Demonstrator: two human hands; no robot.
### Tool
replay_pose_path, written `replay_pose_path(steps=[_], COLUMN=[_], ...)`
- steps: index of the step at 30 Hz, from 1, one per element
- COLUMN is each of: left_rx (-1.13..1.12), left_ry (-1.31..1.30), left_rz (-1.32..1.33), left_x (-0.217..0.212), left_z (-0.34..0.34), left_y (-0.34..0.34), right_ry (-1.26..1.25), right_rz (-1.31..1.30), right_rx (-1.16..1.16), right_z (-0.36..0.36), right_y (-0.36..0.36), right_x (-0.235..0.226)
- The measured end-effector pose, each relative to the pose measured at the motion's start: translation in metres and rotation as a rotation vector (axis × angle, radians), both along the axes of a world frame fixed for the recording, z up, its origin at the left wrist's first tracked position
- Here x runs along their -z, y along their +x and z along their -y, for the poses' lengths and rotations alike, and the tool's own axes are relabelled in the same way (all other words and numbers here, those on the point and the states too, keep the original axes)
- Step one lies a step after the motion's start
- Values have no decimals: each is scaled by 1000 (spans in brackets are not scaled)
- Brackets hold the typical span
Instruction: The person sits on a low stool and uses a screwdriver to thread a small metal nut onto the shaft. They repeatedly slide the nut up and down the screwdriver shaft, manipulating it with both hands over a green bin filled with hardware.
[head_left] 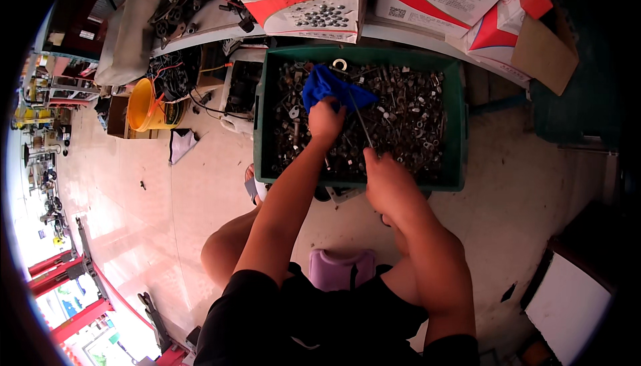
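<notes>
Two hands full: your left hand (325, 120) clutches the cloth (320, 84), right hand (388, 179) grips the rod (363, 126). If it slips, it could jab your left hand or snag cloth.

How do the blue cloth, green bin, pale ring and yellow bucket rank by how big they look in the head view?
1. Green bin, by far
2. Blue cloth and yellow bucket: too alike to rank, the cloth being partly covered
3. Pale ring, clearly smallest
</notes>
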State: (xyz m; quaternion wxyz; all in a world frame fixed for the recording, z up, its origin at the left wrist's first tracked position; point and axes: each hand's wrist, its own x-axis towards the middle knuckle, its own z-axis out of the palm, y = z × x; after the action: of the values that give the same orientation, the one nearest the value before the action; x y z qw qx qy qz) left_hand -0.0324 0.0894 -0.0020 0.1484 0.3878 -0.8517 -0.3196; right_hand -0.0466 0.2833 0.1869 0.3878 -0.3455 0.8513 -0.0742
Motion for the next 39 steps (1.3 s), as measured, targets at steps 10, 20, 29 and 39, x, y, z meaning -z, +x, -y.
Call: replay_pose_path(steps=[10,20,29,39], left_rx=[-44,-312,-280,-43], left_ry=[-4,976,1778,143], left_rz=[177,-247,-770,319], left_x=[-2,-9,-23,5], left_z=[-5,18,22,-17], left_y=[-23,-6,39,-7], right_ry=[-76,-32,-49,-122], right_rz=[-31,-9,-81,-60], right_rx=[-45,-36,-66,-50], right_z=[0,-1,3,2], right_y=[-1,-3,5,5], right_x=[-2,-3,-1,3])
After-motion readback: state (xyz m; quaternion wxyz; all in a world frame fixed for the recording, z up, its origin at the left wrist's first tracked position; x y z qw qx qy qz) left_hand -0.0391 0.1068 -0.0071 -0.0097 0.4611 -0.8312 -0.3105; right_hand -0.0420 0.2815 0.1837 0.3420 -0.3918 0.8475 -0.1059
